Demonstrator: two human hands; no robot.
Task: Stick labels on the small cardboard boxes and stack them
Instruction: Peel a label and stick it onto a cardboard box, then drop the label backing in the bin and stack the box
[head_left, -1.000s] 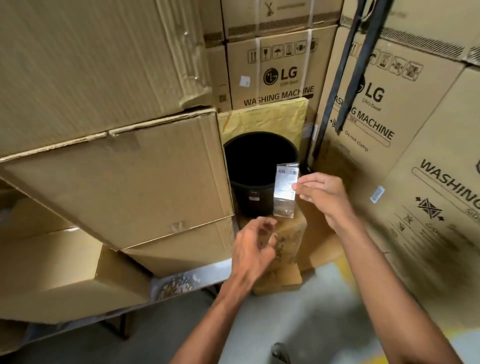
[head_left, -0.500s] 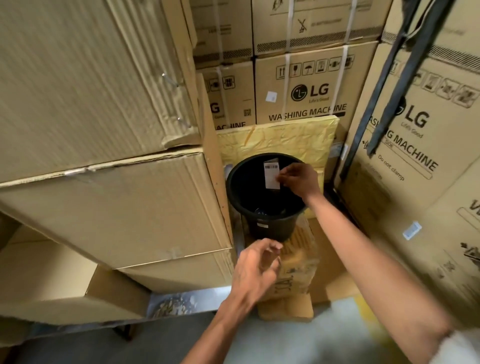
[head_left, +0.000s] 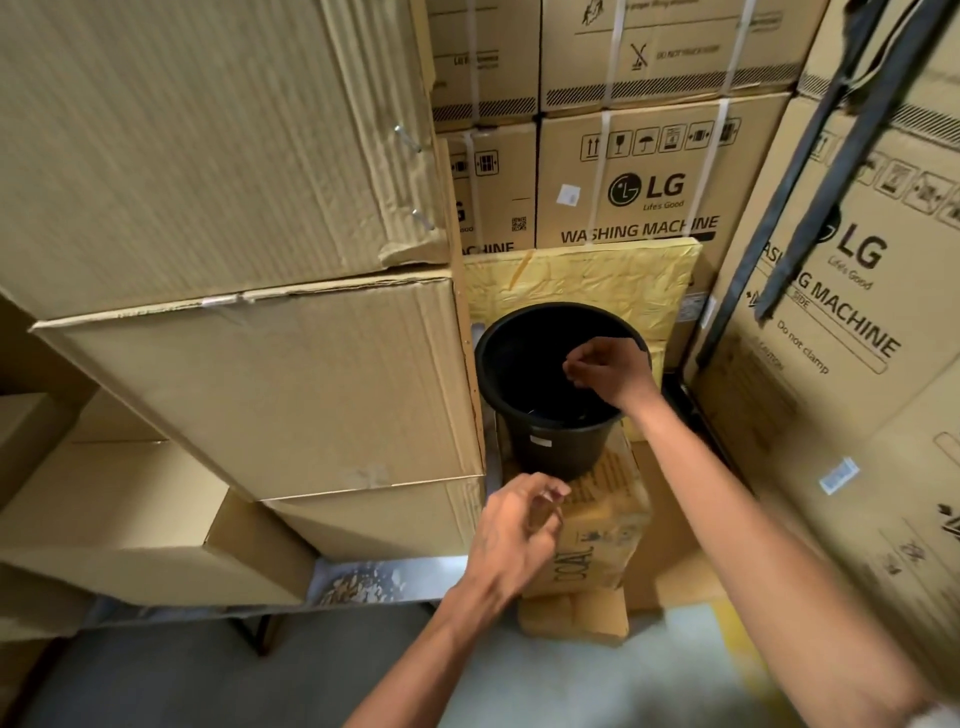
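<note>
Right hand (head_left: 605, 371) over the mouth of the black bucket (head_left: 550, 447), fingers loosely curled with nothing seen in them, left hand (head_left: 514, 540) below the bucket, fingers half curled and empty, plain brown cardboard boxes (head_left: 270, 389) stacked at left, no label seen on them.
</note>
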